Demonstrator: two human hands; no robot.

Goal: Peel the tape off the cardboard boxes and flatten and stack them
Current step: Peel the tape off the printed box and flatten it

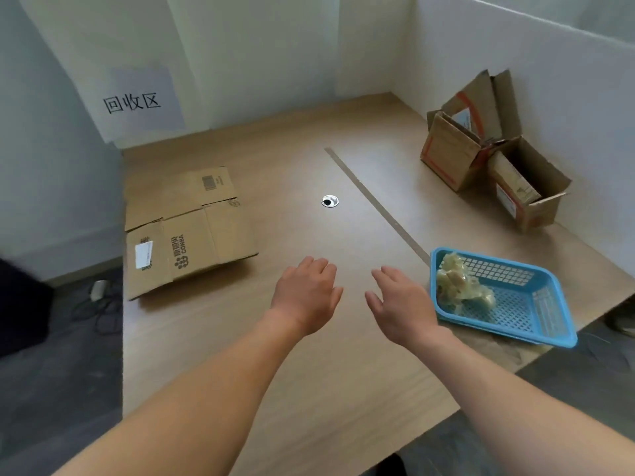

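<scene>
**Between boxes: one flattened, two to go**

We judge ourselves to be in the gap between one box and the next. Our left hand (305,293) and right hand (402,304) hover side by side over the middle of the wooden table (309,389), palms down, fingers relaxed and spread, holding nothing.

At the table's left edge lies a flattened cardboard box (192,231), printed CONBA, with a white label on one panel. It lies below the paper sign (137,101) on the wall. It looks like the start of the stack, though we cannot tell if more than one sheet lies there.

In the far right corner, against the white partition, stand two cardboard boxes not yet flattened. The box with orange-red markings (450,156) has its flaps up. The other box (529,194) touches it and lies on its side, its mouth open.

Near our right hand sits the blue basket (498,328), holding a crumpled wad of peeled tape (460,286).

The next move, we reckon, is a reach forward and right to draw one of those boxes to the centre, then find a tape edge to lift
</scene>
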